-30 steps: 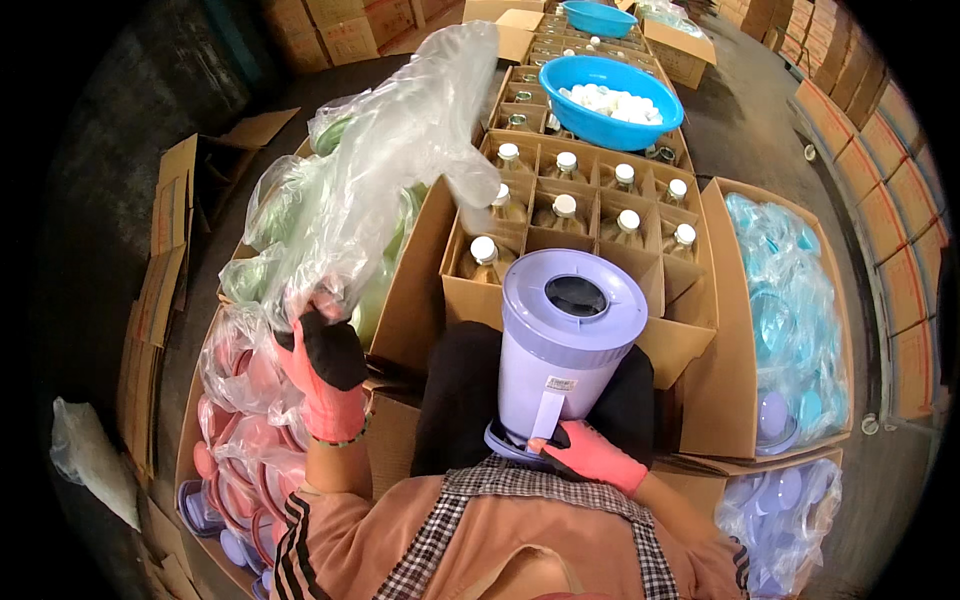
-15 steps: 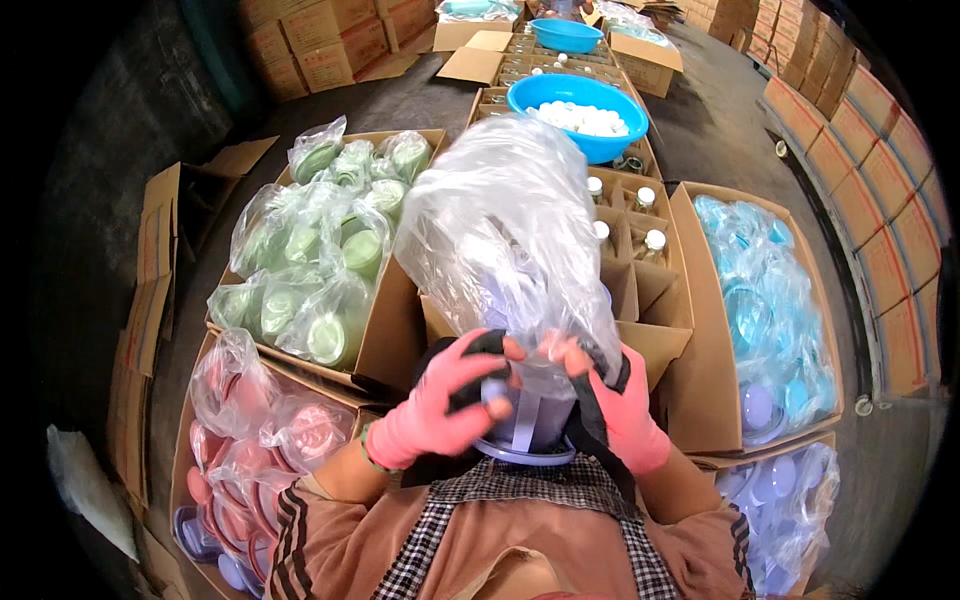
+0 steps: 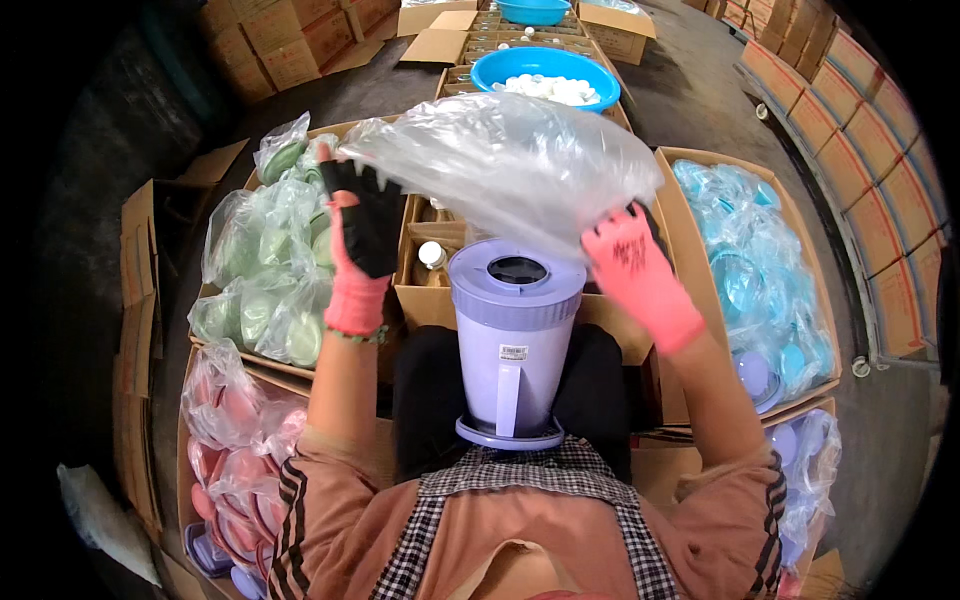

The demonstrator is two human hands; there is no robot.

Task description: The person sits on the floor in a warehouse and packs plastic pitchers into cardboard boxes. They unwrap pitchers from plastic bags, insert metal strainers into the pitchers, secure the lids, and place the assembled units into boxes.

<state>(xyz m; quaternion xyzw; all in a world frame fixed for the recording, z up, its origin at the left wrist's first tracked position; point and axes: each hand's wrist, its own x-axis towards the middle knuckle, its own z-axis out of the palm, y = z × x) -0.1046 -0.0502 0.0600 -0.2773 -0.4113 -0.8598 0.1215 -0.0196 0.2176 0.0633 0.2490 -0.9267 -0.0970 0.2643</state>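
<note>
A lilac pitcher [image 3: 512, 345] stands upright on my lap, its handle toward me. Its round lid [image 3: 518, 268] has a dark opening in the middle. Over and beyond the pitcher, a large clear plastic bag [image 3: 520, 165] is spread sideways in the air, off the pitcher. My right hand [image 3: 640, 270], in a pink glove, grips the bag's near right edge with closed fingers. My left hand [image 3: 360, 220], in a pink glove with a black palm, is raised at the bag's left end with fingers apart; whether it touches the plastic is hard to make out.
Cartons of bagged green [image 3: 265, 240], pink [image 3: 235, 450], blue [image 3: 750, 260] and lilac [image 3: 800, 480] plasticware flank me. Ahead, a divided carton holds white-capped bottles [image 3: 432, 255], with a blue basin [image 3: 545, 75] of white caps on top. Stacked cartons [image 3: 860, 160] line the right.
The clear bag has come up off the pitcher, uncovering its lid. My hands have moved apart and away from me, the left to the left, the right to the right with the bag.
</note>
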